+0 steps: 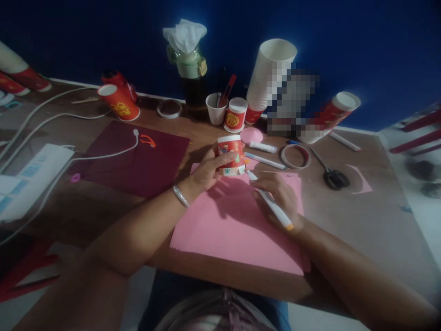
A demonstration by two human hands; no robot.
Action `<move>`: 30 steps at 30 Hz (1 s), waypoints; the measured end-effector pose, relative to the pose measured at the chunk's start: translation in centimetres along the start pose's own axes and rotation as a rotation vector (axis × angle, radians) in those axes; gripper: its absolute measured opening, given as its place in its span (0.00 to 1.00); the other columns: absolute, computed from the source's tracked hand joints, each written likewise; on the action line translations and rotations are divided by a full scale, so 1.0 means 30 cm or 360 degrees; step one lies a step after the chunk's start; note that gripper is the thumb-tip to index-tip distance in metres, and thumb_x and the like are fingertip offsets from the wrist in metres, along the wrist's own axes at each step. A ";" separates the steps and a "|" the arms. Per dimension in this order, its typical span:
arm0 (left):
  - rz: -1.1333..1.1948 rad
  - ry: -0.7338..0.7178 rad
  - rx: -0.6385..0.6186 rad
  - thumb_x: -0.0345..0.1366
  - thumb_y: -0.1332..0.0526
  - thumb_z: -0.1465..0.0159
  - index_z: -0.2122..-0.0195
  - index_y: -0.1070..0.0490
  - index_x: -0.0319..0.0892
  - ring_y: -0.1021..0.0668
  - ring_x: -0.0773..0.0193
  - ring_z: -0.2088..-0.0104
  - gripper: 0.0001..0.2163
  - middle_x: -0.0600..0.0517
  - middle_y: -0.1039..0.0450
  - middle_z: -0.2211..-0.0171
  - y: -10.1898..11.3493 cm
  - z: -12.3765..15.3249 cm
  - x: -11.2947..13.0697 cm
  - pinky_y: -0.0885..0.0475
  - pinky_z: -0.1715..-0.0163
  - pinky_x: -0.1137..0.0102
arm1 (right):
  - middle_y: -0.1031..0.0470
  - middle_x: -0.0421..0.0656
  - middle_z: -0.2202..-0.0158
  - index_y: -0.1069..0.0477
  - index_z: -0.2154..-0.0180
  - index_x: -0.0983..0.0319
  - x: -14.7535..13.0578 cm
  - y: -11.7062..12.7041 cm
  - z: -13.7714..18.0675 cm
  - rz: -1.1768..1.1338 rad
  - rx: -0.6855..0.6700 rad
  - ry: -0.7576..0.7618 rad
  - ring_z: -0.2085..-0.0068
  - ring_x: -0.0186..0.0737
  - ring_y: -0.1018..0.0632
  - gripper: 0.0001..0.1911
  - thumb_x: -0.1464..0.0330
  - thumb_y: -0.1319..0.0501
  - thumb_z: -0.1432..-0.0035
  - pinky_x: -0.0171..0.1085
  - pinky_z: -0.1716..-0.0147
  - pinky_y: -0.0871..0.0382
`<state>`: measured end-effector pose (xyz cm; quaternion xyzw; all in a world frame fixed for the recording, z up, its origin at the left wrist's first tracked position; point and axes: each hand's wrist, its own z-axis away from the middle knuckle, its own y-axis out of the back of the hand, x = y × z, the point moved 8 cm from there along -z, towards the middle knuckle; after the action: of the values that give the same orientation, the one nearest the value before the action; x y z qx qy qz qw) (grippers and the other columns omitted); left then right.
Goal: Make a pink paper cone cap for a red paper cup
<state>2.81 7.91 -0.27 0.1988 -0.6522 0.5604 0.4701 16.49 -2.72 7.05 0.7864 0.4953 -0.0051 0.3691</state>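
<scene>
My left hand (209, 166) is wrapped round a red paper cup (230, 149) with printed figures, its thumb across the front. A whitish band with small coloured marks circles the cup at its lower end. In my right hand (280, 197) is a white marker pen (274, 208) with an orange end, its tip close to the cup's lower right side; whether it touches, I cannot tell. Both hands are over pink paper sheets (234, 234). Just beyond the cup lie a pink paper disc (251, 135), a white marker (262, 147) and a blue-and-white marker (265, 160).
Scissors (336, 178) and a tape roll (295, 156) lie to the right. Along the back stand a tall stack of paper cups (272, 64), a bottle (193, 82) topped with tissue, and red cups (120, 103). White cables (103, 157) cross a dark red sheet (138, 170) on the left.
</scene>
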 end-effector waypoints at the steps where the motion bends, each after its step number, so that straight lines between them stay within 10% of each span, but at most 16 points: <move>1: 0.0000 0.0002 0.0005 0.41 0.25 0.46 0.51 0.25 0.39 0.18 0.59 0.61 0.23 0.48 0.20 0.61 -0.002 0.001 -0.001 0.22 0.59 0.64 | 0.19 0.51 0.53 0.29 0.48 0.60 -0.003 -0.002 0.000 -0.0005 -0.0018 0.0004 0.52 0.45 0.16 0.14 0.76 0.38 0.33 0.42 0.56 0.18; 30: -0.0055 0.0028 -0.0089 0.39 0.26 0.42 0.50 0.22 0.39 0.16 0.57 0.57 0.20 0.45 0.18 0.57 -0.003 0.005 -0.009 0.21 0.57 0.65 | 0.21 0.48 0.64 0.28 0.51 0.63 -0.039 -0.016 -0.006 -0.0067 -0.0081 0.0184 0.64 0.43 0.20 0.08 0.72 0.38 0.32 0.40 0.66 0.21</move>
<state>2.94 7.67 -0.43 0.1921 -0.6600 0.5354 0.4908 15.47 -3.40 7.33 0.7652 0.5321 0.0454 0.3596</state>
